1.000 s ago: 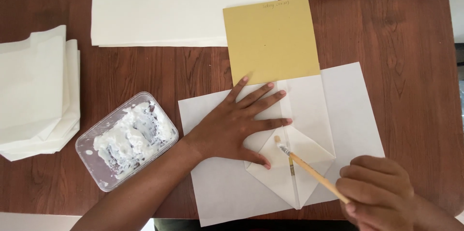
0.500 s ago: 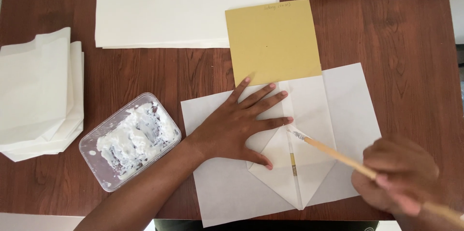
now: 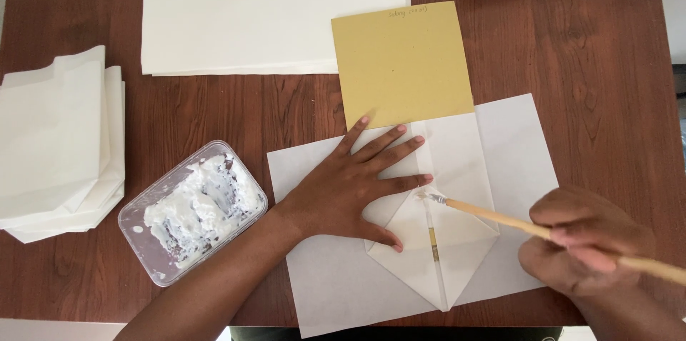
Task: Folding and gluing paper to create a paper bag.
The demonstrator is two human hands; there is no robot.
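A folded white paper (image 3: 457,241), creased into a point, lies on the wooden bench (image 3: 593,62) near its front edge. A tan card (image 3: 404,62) tucks under its top fold. The left hand (image 3: 350,187) presses flat on it, fingers spread wide. The right hand (image 3: 582,248) grips a thin wooden brush (image 3: 500,217), bristles touching the fold. A clear plastic tub (image 3: 189,209) of white paste sits to the left.

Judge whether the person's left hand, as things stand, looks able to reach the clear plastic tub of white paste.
Probably yes. The left hand lies flat on the folded white paper, and the clear plastic tub of white paste sits just to its left on bare wooden table, with nothing between them.
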